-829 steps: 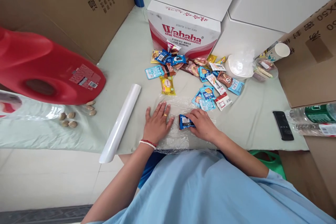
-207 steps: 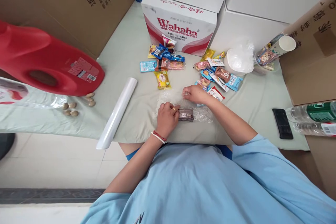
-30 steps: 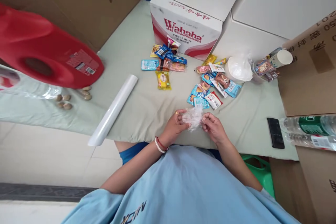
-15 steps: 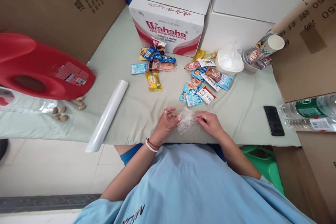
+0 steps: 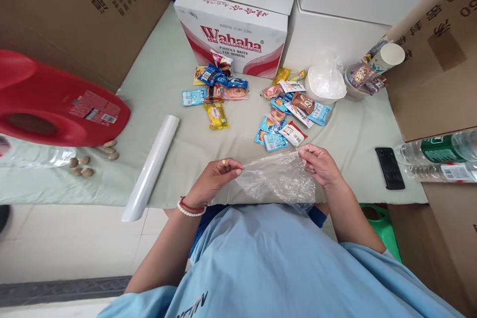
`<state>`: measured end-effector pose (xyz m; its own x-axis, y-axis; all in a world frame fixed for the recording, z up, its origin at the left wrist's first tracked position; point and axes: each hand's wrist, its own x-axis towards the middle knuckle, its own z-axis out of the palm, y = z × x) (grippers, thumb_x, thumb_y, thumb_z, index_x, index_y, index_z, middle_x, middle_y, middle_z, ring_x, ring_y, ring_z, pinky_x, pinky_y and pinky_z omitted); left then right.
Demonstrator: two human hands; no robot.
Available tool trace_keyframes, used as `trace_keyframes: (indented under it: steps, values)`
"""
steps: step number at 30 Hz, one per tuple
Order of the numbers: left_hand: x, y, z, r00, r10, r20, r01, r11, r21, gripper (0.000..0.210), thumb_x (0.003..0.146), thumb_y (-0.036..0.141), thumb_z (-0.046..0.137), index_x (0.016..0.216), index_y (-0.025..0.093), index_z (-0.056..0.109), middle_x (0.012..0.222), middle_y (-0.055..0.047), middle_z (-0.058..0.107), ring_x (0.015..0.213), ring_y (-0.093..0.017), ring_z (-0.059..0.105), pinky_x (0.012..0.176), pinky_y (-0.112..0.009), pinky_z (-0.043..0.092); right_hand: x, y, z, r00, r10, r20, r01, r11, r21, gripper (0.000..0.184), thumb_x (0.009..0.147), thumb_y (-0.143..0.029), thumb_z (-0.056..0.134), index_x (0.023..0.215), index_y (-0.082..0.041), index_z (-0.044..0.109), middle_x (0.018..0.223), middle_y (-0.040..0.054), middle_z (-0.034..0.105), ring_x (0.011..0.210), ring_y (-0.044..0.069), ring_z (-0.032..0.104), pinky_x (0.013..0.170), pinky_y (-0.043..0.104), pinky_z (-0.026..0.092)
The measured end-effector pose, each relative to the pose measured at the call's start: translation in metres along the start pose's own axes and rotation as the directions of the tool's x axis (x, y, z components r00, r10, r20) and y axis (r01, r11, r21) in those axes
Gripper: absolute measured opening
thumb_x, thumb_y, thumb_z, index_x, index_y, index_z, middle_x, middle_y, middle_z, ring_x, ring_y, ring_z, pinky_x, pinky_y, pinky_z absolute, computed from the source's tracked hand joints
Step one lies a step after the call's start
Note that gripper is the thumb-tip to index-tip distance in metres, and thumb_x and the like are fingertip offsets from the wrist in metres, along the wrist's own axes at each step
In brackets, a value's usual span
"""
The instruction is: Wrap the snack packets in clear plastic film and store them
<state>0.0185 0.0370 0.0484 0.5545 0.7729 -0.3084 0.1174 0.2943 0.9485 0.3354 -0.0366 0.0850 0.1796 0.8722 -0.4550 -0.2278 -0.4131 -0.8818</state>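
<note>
A thin, crumpled sheet of clear plastic film (image 5: 281, 176) is stretched between my hands at the table's front edge. My left hand (image 5: 220, 175) pinches its left corner between thumb and fingers. The upper right corner is pinched in my right hand (image 5: 316, 163). Between them the top edge runs taut, while the rest hangs in loose folds toward my shirt. Just beyond the film lies a pile of wrapped snacks (image 5: 294, 134). Farther left sits a second group of snack packets (image 5: 216, 115). A white bowl (image 5: 313, 92) behind the right pile holds more clear plastic.
A white roll (image 5: 151, 169) overhangs the front edge on the left, near walnuts (image 5: 85, 160) and a red jug (image 5: 63, 104). At right lie a phone (image 5: 389, 168) and plastic bottles (image 5: 439, 151). A Wahaha carton (image 5: 231, 35) and a tub of snacks (image 5: 359, 82) stand behind.
My hands have moved apart, left and right, spreading the plastic from a small crumpled bunch into a wide hanging sheet. The view has shifted slightly.
</note>
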Motion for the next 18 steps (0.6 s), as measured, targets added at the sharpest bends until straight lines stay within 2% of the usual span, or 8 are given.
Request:
trace_keyframes:
  steps: [6, 8, 10, 12, 13, 15, 17, 18]
  values:
    - [-0.016, 0.012, -0.034, 0.996, 0.055, -0.068, -0.053, 0.998, 0.029, 0.035, 0.080, 0.050, 0.084, 0.093, 0.019, 0.072, 0.072, 0.003, 0.057, 0.067, -0.011, 0.050, 0.065, -0.024, 0.043, 0.015, 0.015, 0.019, 1.000, 0.013, 0.002, -0.013, 0.998, -0.066, 0.052, 0.062, -0.064, 0.091, 0.077, -0.019, 0.068, 0.060, -0.0069, 0.048, 0.046, 0.005, 0.026, 0.043, 0.023, 0.016]
    - [-0.017, 0.017, -0.045, 1.000, 0.018, -0.025, -0.016, 0.997, 0.080, 0.041, 0.077, 0.050, 0.087, 0.101, 0.020, 0.072, 0.067, 0.005, 0.053, 0.062, -0.010, 0.047, 0.061, -0.024, 0.041, 0.022, 0.021, 0.023, 1.000, -0.011, 0.005, 0.011, 0.996, -0.086, 0.052, 0.063, -0.065, 0.090, 0.077, -0.019, 0.067, 0.060, -0.0069, 0.047, 0.047, 0.005, 0.026, 0.044, 0.023, 0.018]
    - [-0.016, 0.022, -0.057, 0.997, -0.046, 0.066, 0.033, 0.982, 0.183, 0.045, 0.075, 0.052, 0.087, 0.105, 0.021, 0.074, 0.067, 0.005, 0.054, 0.062, -0.011, 0.049, 0.062, -0.025, 0.043, 0.031, 0.027, 0.025, 0.999, -0.041, 0.017, 0.043, 0.991, -0.129, 0.051, 0.066, -0.066, 0.087, 0.077, -0.020, 0.067, 0.060, -0.0068, 0.045, 0.048, 0.007, 0.028, 0.045, 0.024, 0.020]
    - [-0.012, 0.026, -0.068, 0.988, -0.099, 0.117, 0.061, 0.955, 0.290, 0.043, 0.075, 0.057, 0.084, 0.097, 0.021, 0.076, 0.071, 0.002, 0.061, 0.068, -0.014, 0.055, 0.067, -0.027, 0.046, 0.042, 0.029, 0.025, 0.996, -0.090, 0.030, 0.094, 0.971, -0.218, 0.050, 0.072, -0.068, 0.081, 0.079, -0.020, 0.067, 0.060, -0.0060, 0.045, 0.050, 0.008, 0.031, 0.047, 0.024, 0.024]
    - [-0.009, 0.027, -0.072, 0.989, -0.109, 0.105, 0.070, 0.944, 0.321, 0.043, 0.076, 0.061, 0.083, 0.091, 0.020, 0.076, 0.075, 0.000, 0.064, 0.071, -0.015, 0.057, 0.069, -0.028, 0.047, 0.047, 0.029, 0.025, 0.990, -0.136, 0.033, 0.140, 0.947, -0.290, 0.050, 0.075, -0.069, 0.078, 0.080, -0.020, 0.068, 0.062, -0.0047, 0.048, 0.051, 0.009, 0.033, 0.048, 0.025, 0.027]
    - [-0.002, 0.027, -0.076, 0.996, -0.087, 0.029, 0.073, 0.939, 0.337, 0.047, 0.077, 0.066, 0.079, 0.083, 0.020, 0.075, 0.079, -0.002, 0.068, 0.076, -0.017, 0.059, 0.072, -0.030, 0.048, 0.056, 0.024, 0.029, 0.955, -0.295, 0.027, 0.272, 0.837, -0.475, 0.049, 0.082, -0.069, 0.072, 0.088, -0.020, 0.071, 0.077, 0.0008, 0.060, 0.056, 0.012, 0.042, 0.054, 0.028, 0.039]
    - [0.004, 0.027, -0.072, 0.998, -0.049, -0.024, 0.054, 0.947, 0.317, 0.049, 0.078, 0.068, 0.077, 0.082, 0.019, 0.073, 0.080, -0.002, 0.067, 0.077, -0.017, 0.058, 0.073, -0.030, 0.047, 0.059, 0.015, 0.039, 0.870, -0.487, 0.074, 0.418, 0.651, -0.633, 0.049, 0.089, -0.066, 0.066, 0.104, -0.020, 0.074, 0.106, 0.0090, 0.067, 0.071, 0.017, 0.055, 0.068, 0.034, 0.050]
    - [0.007, 0.026, -0.069, 0.999, -0.038, -0.021, 0.043, 0.952, 0.303, 0.049, 0.078, 0.068, 0.077, 0.083, 0.019, 0.072, 0.080, -0.002, 0.066, 0.077, -0.017, 0.057, 0.073, -0.030, 0.047, 0.059, 0.010, 0.047, 0.818, -0.557, 0.142, 0.491, 0.548, -0.677, 0.049, 0.093, -0.065, 0.064, 0.113, -0.021, 0.073, 0.119, 0.0119, 0.066, 0.083, 0.020, 0.060, 0.077, 0.038, 0.053]
